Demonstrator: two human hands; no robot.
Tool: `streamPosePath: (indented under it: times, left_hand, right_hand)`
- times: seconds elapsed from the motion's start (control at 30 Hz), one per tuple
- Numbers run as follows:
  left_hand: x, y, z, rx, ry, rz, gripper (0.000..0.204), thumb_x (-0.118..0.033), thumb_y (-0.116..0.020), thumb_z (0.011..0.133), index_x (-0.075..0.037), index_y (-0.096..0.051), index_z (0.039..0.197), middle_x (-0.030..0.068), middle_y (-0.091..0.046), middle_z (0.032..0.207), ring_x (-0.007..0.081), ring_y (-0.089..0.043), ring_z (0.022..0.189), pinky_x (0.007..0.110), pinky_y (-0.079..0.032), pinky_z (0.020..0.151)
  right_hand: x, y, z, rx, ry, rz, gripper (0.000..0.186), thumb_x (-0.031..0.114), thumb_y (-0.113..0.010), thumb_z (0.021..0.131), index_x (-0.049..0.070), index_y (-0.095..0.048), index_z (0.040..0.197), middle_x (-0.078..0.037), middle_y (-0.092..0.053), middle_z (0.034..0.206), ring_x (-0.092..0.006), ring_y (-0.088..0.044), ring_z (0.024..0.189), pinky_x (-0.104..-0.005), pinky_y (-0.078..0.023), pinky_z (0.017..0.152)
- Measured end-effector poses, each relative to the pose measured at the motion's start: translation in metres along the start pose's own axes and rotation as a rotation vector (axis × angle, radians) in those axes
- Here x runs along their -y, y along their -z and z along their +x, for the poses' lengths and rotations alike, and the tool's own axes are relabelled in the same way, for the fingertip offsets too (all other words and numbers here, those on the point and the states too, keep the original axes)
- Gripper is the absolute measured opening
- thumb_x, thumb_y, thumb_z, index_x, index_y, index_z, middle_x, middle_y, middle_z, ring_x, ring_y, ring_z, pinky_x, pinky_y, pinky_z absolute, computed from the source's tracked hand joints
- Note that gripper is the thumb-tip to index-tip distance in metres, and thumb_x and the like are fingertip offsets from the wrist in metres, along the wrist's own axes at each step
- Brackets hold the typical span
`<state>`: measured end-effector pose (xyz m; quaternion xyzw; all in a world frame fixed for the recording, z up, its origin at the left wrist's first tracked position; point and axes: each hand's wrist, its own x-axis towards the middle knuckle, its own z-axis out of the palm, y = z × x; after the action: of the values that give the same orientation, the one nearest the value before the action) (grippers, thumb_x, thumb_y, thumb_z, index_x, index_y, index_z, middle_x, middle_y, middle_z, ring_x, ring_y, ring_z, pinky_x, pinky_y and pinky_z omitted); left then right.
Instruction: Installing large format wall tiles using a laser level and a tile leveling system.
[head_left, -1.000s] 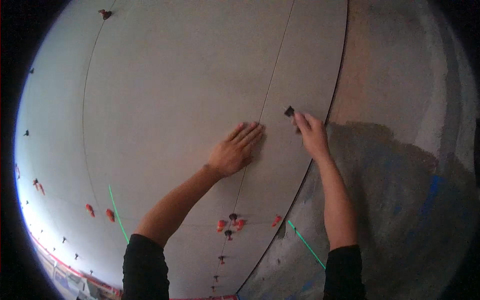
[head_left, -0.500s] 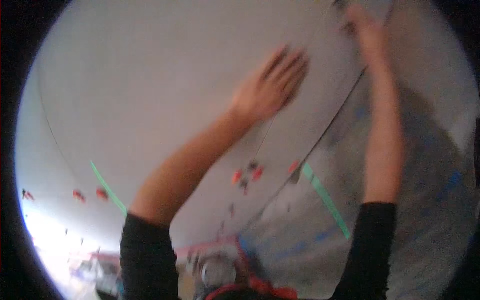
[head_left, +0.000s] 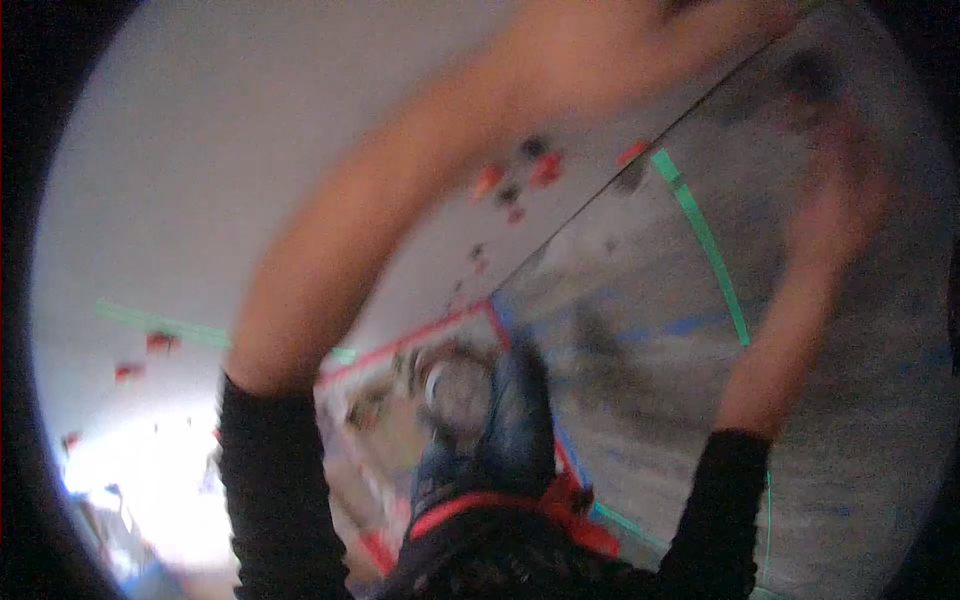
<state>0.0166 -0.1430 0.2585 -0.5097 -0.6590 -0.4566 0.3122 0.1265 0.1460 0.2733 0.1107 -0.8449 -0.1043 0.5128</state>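
Observation:
My left hand [head_left: 610,62] reaches up across the pale wall [head_left: 250,120] to the top of the view. It is smeared by motion and cut by the upper edge, so its fingers do not read clearly. My right hand [head_left: 842,195] is raised over the grey, blue-streaked wall [head_left: 640,420] at the upper right. It is blurred too, just below a dark lump [head_left: 815,72] that I cannot make out; whether it touches the lump is unclear. Both forearms come out of black sleeves.
Small red and black lumps [head_left: 545,168] dot the pale wall. A dark seam [head_left: 580,212] divides the two surfaces, and a green strip [head_left: 708,240] runs beside it. Below are jeans [head_left: 520,420], a red waist strap [head_left: 480,508], a round whitish thing [head_left: 460,390] and a bright area [head_left: 170,430].
The view has tipped down, bringing in the jeans and red strap. My left hand has moved to the top edge. My right hand has come down and to the right.

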Motion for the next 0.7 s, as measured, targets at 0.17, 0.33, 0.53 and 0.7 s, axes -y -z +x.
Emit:
streamPosePath:
  times: [0.17, 0.33, 0.53, 0.7]
  left_hand:
    - [-0.029, -0.04, -0.049, 0.053, 0.522, -0.608, 0.024, -0.012, -0.083, 0.093, -0.004, -0.075, 0.114, 0.0083, -0.074, 0.102, 0.014, -0.067, 0.097, 0.03, -0.055, 0.082]
    - [0.002, -0.088, -0.054, -0.116, 0.088, -0.678, 0.043, -0.013, -0.088, 0.086, -0.002, -0.07, 0.123, 0.0123, -0.072, 0.117, 0.021, -0.07, 0.106, 0.034, -0.058, 0.089]
    - [0.012, -0.083, 0.005, 0.007, 0.541, -0.555, 0.049, -0.014, -0.085, 0.088, -0.004, -0.067, 0.133, 0.0177, -0.07, 0.125, 0.0276, -0.068, 0.119, 0.04, -0.055, 0.1]
    - [0.007, -0.033, 0.096, 0.173, 0.075, -0.374, 0.053, -0.012, -0.083, 0.089, -0.002, -0.064, 0.137, 0.0203, -0.069, 0.131, 0.0325, -0.066, 0.125, 0.042, -0.053, 0.105]
  right_hand:
    - [0.092, -0.011, -0.04, -0.013, -0.378, 0.817, 0.023, 0.023, -0.072, 0.102, 0.0, -0.072, 0.105, -0.006, -0.073, 0.098, -0.0163, -0.066, 0.091, -0.0342, -0.054, 0.084]
    - [0.076, -0.053, -0.072, -0.058, -0.558, 1.215, 0.026, 0.024, -0.068, 0.103, -0.001, -0.069, 0.1, -0.006, -0.069, 0.094, -0.0143, -0.063, 0.088, -0.0322, -0.051, 0.081]
    - [0.031, -0.103, -0.036, 0.025, -0.554, 1.327, 0.026, 0.024, -0.065, 0.104, -0.001, -0.067, 0.099, -0.005, -0.065, 0.089, -0.0146, -0.061, 0.085, -0.0314, -0.048, 0.078]
    - [0.002, -0.077, 0.039, 0.037, -0.586, 1.145, 0.02, 0.019, -0.064, 0.103, 0.0, -0.067, 0.099, -0.002, -0.065, 0.088, -0.0152, -0.06, 0.084, -0.0336, -0.05, 0.076]
